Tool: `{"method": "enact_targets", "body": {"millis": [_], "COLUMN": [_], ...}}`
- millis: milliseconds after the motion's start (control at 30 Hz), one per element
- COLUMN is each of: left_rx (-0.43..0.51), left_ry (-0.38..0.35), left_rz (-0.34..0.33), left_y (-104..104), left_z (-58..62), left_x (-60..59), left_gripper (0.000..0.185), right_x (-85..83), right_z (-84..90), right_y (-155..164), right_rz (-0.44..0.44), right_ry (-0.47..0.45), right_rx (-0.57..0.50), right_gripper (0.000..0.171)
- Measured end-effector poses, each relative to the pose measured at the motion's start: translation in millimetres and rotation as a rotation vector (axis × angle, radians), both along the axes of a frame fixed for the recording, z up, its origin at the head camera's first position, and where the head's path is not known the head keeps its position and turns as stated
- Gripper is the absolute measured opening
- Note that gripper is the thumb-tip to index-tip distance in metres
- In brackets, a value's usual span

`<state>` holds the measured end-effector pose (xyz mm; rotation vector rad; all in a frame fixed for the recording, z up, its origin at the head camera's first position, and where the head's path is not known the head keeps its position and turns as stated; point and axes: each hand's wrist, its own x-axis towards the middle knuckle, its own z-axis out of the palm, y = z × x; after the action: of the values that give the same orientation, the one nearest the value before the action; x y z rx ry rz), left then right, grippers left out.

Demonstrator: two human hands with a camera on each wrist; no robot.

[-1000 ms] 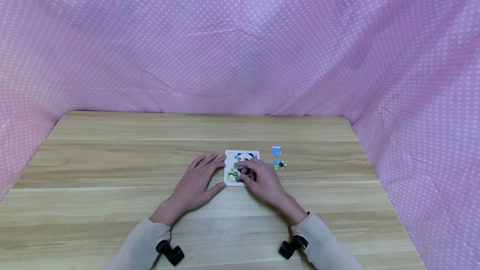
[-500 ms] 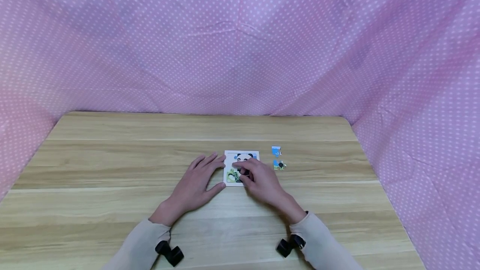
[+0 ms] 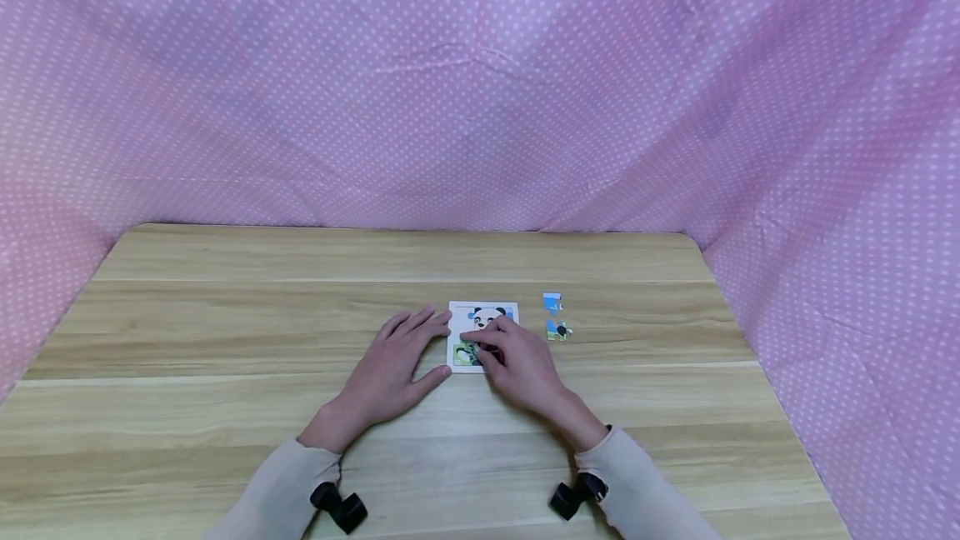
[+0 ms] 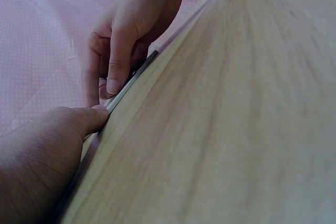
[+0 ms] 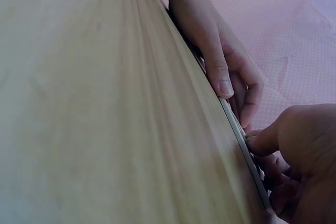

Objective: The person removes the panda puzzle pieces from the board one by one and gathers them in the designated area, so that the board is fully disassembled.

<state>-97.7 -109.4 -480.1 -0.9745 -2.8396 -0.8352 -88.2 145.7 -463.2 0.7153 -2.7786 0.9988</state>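
A small white-framed panda jigsaw board (image 3: 483, 303) lies flat on the table. My left hand (image 3: 390, 369) lies along its left side, fingers spread, with fingertips and thumb at the frame's edge. Over the board's middle, my right hand (image 3: 521, 361) pinches a small puzzle piece (image 3: 471, 342) between index finger and thumb, low on the picture; the hand hides most of it. A white patch of bare board shows at the upper left of the picture. In the right wrist view, the board's thin edge (image 5: 244, 148) runs beneath both thumbs.
Two loose puzzle pieces lie right of the board: a blue one (image 3: 552, 301) farther back and a blue, green and black one (image 3: 558, 330) nearer. The wooden table (image 3: 225, 323) ends at a pink dotted cloth (image 3: 480, 107) behind and at the sides.
My right fingertips have shifted slightly left and toward me over the board, uncovering more of the panda's face. My left hand and the loose pieces stay put.
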Motion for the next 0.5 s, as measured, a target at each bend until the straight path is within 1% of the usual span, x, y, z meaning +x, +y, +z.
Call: {"method": "enact_targets", "body": {"millis": [33, 67, 100, 233, 267, 333, 433, 500], "left_rx": [0.0, 0.0, 0.0, 0.002, 0.003, 0.004, 0.007, 0.007], "left_ry": [0.0, 0.0, 0.0, 0.001, 0.001, 0.001, 0.001, -0.001], "left_rz": [0.0, -0.001, -0.001, 0.001, 0.001, 0.001, 0.0, -0.001], "left_y": [0.0, 0.1, 0.1, -0.1, -0.2, -0.2, 0.0, 0.2], "left_z": [0.0, -0.1, -0.1, -0.3, -0.3, -0.3, -0.4, -0.2], "left_x": [0.0, -0.1, 0.0, -0.1, -0.2, -0.3, -0.4, -0.5], "left_gripper": [0.054, 0.054, 0.054, 0.054, 0.054, 0.054, 0.054, 0.054], "right_x": [-1.6, -0.8, -1.6, -8.4, -8.5, -11.1, -10.9, -9.1], "right_z": [-5.9, -4.5, -7.1, -28.2, -27.2, -34.5, -34.6, -30.1], "right_y": [1.4, 0.6, 1.1, 5.2, 4.8, 6.0, 6.0, 5.4], "right_rz": [0.004, -0.004, -0.002, -0.008, -0.011, -0.018, -0.022, -0.019], "right_ry": [0.011, 0.001, 0.005, 0.019, 0.011, 0.007, 0.0, -0.009], "right_rx": [-0.006, -0.013, -0.021, -0.029, -0.032, -0.028, -0.033, -0.046], "right_gripper": [0.031, 0.031, 0.031, 0.03, 0.03, 0.03, 0.031, 0.032]}}
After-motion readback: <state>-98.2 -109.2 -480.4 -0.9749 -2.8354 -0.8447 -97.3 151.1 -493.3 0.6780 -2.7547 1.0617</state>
